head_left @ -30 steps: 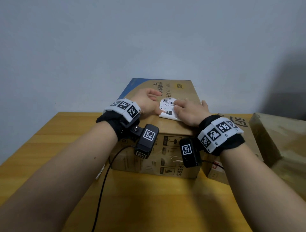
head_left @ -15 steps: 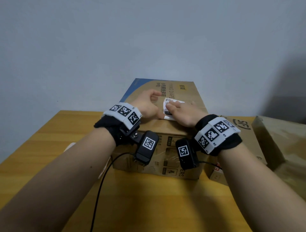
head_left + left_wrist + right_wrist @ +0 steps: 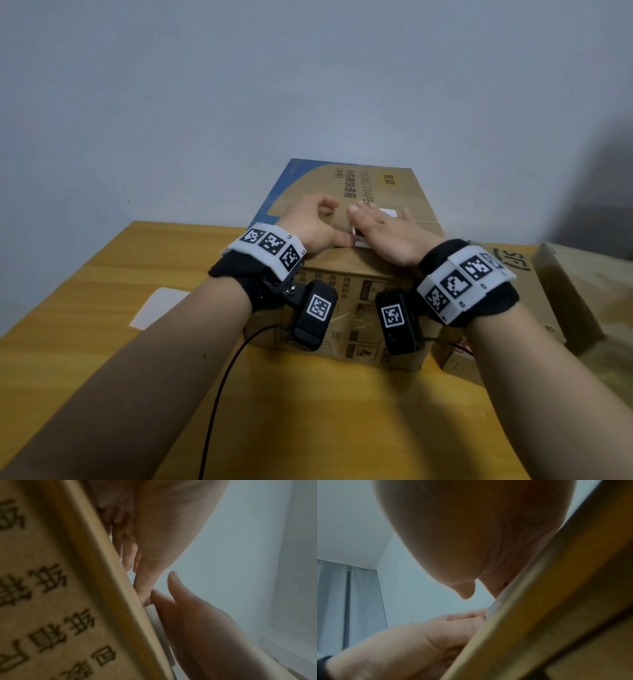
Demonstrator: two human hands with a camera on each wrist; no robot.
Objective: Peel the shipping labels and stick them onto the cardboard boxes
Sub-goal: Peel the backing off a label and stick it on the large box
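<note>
A large printed cardboard box (image 3: 376, 185) stands on the wooden table (image 3: 308, 411). A white shipping label (image 3: 389, 212) lies on its top near the front edge. My right hand (image 3: 383, 229) lies flat on the label with straight fingers and covers most of it. My left hand (image 3: 308, 222) rests on the box just left of it, fingers loosely curled, thumb tip at the label's near-left corner. In the left wrist view the label (image 3: 155, 620) shows edge-on under the right hand (image 3: 197, 622). The right wrist view shows the box edge (image 3: 556, 601) and the left hand (image 3: 419, 635).
A white sheet (image 3: 157, 308) lies on the table to the left of the box. A lower cardboard box with a black logo (image 3: 513, 267) and a brown wrapped parcel (image 3: 582, 291) stand to the right. A black cable (image 3: 222, 394) runs toward me. A grey wall is close behind.
My right hand has gone from pinching the label's edge to lying flat and has slid forward over it. My left hand stays beside it on the box.
</note>
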